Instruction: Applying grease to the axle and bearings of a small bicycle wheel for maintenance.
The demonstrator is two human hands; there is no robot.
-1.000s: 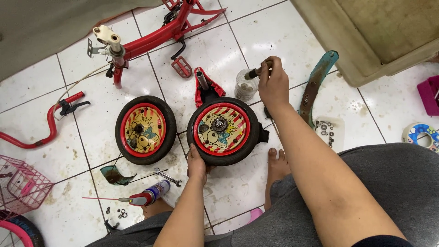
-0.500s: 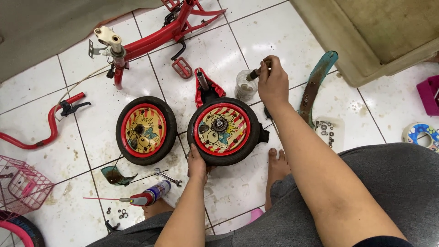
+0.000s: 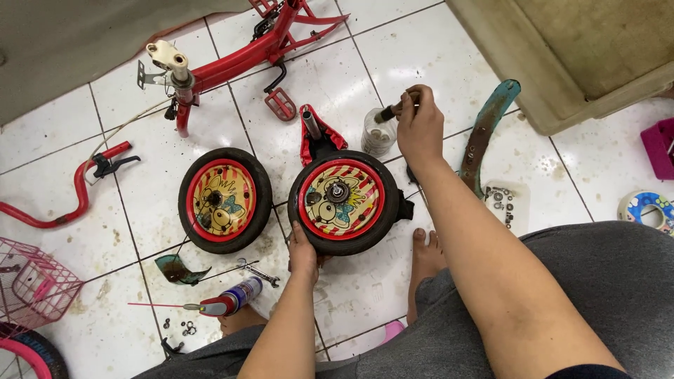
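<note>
1. Brush (image 3: 387,112): it is pinched in the closed right hand (image 3: 420,130), its bristles held at the mouth of a clear jar (image 3: 378,133) on the tiled floor (image 3: 421,42); the jar's contents cannot be told.
2. Wheel (image 3: 344,202): its near rim is gripped by the left hand (image 3: 303,253), fingers curled.
3. A second wheel (image 3: 225,200) is seen just beside it.
4. A pink basket (image 3: 31,284) is seen far left.

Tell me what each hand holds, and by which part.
Right hand: small brush, by its handle. Left hand: near wheel, gripped at the tyre's lower edge.
</note>
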